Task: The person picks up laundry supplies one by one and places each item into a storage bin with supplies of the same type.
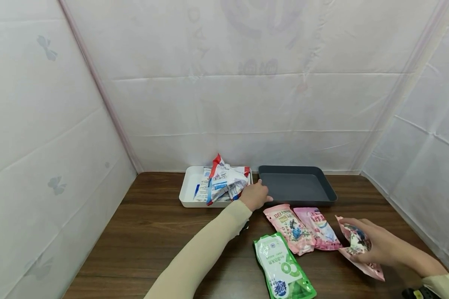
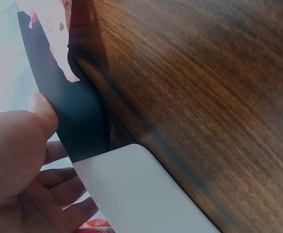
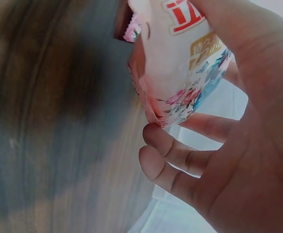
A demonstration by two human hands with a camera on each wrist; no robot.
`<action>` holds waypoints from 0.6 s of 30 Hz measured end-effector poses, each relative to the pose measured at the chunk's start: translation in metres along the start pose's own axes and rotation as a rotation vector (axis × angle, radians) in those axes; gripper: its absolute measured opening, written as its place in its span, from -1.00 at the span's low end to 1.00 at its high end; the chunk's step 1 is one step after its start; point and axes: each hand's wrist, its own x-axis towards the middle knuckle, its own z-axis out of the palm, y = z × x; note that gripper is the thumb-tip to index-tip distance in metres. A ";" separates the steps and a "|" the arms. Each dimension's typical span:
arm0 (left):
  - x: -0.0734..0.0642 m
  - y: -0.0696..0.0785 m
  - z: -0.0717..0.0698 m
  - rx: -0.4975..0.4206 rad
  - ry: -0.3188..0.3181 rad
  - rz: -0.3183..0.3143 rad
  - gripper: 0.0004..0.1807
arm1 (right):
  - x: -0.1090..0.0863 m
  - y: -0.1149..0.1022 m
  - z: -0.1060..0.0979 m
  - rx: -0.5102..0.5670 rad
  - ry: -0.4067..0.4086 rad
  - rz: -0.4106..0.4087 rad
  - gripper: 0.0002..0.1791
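Note:
My right hand grips a pink printed pouch at the right of the table. Seen from the right wrist, the pouch has red lettering and flowers; two fingertips lie beside its lower end. Where the two trays meet, my left hand is over their rims with nothing held. Its thumb is right at the edge of the dark grey tray, fingers spread behind the rims. The white tray holds white, blue and red packets.
Two more pink pouches, one with a bird print and one deeper pink, lie before the grey tray. A green pouch lies nearest the front. White sheeting rises behind and at both sides of the wooden table.

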 end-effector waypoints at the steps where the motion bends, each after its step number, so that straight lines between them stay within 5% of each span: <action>1: 0.000 0.000 0.000 -0.003 -0.001 0.000 -0.59 | 0.001 0.000 -0.001 0.003 0.003 -0.009 0.06; 18: 0.001 -0.001 0.002 0.002 -0.010 0.008 -0.58 | 0.025 -0.004 -0.030 -0.048 0.045 0.001 0.14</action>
